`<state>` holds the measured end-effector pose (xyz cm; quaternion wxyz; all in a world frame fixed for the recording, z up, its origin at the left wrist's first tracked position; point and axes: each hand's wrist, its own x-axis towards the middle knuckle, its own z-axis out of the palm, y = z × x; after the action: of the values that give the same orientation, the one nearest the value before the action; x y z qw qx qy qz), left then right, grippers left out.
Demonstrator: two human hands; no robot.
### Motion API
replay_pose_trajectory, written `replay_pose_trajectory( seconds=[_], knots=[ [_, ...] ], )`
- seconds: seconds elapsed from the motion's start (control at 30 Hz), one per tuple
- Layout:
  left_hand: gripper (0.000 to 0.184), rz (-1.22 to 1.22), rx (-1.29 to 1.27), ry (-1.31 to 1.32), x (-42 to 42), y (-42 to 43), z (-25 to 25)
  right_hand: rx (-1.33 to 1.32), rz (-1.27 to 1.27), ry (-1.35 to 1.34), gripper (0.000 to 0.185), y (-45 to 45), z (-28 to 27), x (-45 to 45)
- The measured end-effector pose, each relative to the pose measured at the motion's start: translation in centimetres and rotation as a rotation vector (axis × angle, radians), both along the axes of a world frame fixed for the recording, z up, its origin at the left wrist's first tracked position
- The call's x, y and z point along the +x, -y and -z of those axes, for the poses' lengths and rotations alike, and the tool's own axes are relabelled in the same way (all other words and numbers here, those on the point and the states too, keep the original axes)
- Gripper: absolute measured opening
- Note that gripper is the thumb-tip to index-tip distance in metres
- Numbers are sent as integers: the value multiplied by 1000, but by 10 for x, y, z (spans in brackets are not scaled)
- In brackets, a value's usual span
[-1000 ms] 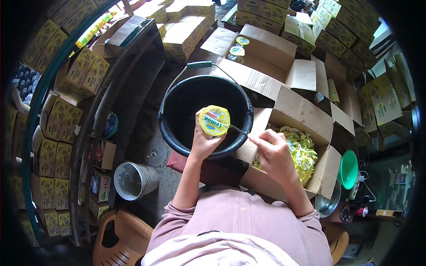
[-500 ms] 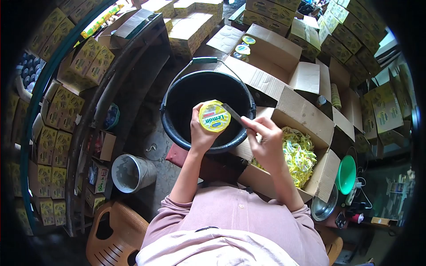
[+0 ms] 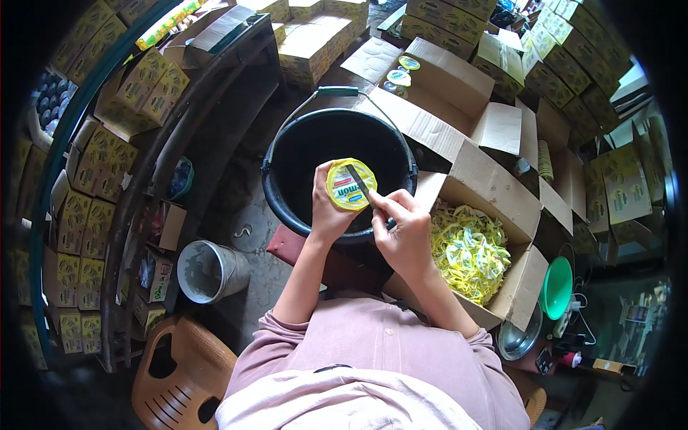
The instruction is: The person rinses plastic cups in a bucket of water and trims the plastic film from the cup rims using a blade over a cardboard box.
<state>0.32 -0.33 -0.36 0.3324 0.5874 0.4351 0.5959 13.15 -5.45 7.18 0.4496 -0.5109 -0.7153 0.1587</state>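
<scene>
My left hand point(image 3: 330, 208) is wrapped around a round tub with a yellow lid point(image 3: 342, 192), the lid turned up toward me and printed with lemon lettering. Between the fingers of my right hand point(image 3: 400, 226) is a thin, dark knife point(image 3: 358, 184), its blade lying across the lid. Both hands are over the front part of a large black bucket point(image 3: 287, 208), whose handle stands up at the back. To the right of my right hand, an open cardboard box point(image 3: 516, 287) holds a heap of yellow and white strips point(image 3: 469, 251).
Another open box point(image 3: 448, 89) has several lidded tubs point(image 3: 400, 77) at its edge. A white bucket point(image 3: 215, 272) and a brown plastic chair point(image 3: 179, 373) stand at left. A green bowl point(image 3: 557, 288) is at right. Stacked yellow cartons point(image 3: 86, 229) line both sides.
The knife has moved from the lid's right edge to across its top, with my right hand coming lower and left. The tub has turned slightly in my left hand.
</scene>
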Motion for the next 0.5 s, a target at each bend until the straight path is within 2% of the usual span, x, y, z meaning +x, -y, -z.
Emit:
replay_pose_trajectory(
  seconds=[0.2,0.5],
  knots=[
    [65,-32,11,-26,1,-1,2,-156,-72,-56,25,3,-2,-3],
    [66,-28,23,-26,1,0,3,-136,-75,4,26,7,-3,-3]
  ],
)
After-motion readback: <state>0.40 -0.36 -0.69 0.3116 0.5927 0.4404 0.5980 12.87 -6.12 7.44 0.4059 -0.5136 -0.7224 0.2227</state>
